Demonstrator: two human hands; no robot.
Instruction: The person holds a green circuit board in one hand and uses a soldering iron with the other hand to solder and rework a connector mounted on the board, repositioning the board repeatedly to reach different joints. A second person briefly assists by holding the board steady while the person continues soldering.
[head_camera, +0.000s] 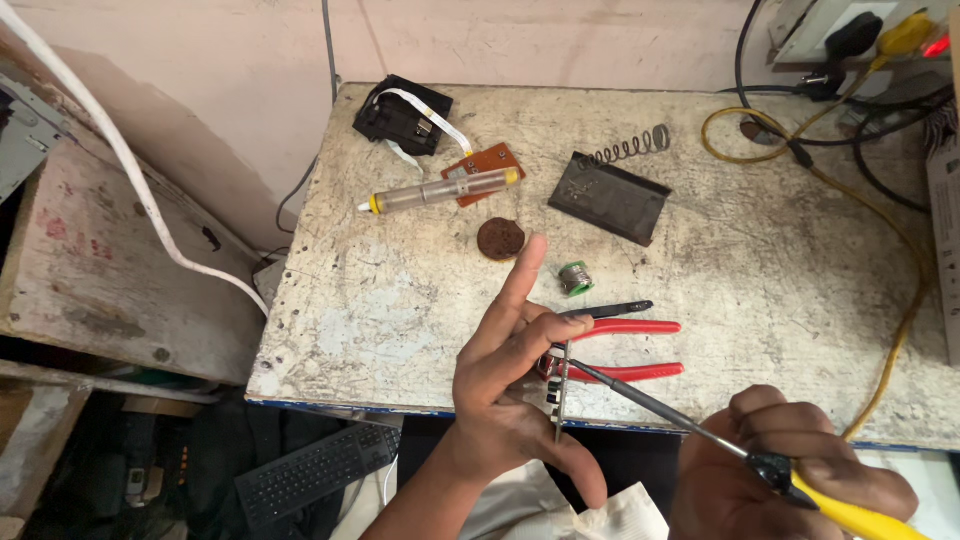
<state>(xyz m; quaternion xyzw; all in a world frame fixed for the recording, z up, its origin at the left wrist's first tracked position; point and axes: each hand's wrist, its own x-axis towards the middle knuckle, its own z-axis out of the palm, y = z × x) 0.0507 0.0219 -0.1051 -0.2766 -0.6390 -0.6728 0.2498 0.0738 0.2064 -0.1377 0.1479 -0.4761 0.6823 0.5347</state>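
Down at the front edge of the bench (400, 300), the left hand (505, 385) pinches a small circuit board (561, 385) edge-on between thumb and bent fingers, its index finger pointing up and away. The right hand (790, 465) is closed around the yellow grip of a soldering iron (700, 425), whose dark shaft slants up to the left so that the tip meets the board. The two hands are apart, joined only by iron and board. Just behind the board lie red-handled cutters (625, 348) and dark tweezers (610, 310), and near them a small spool of solder (575, 277). Further back sit a round brown tin (501, 238), its contents too dark to make out, a clear desoldering pump (440, 190) resting on an orange board (490, 165), a black part with a white ribbon cable (400, 115), and a dark metal stand (610, 198) with a coil spring (632, 146). A yellow cable (880, 230) loops along the right side. Below the bench lies a black keyboard (315, 470).
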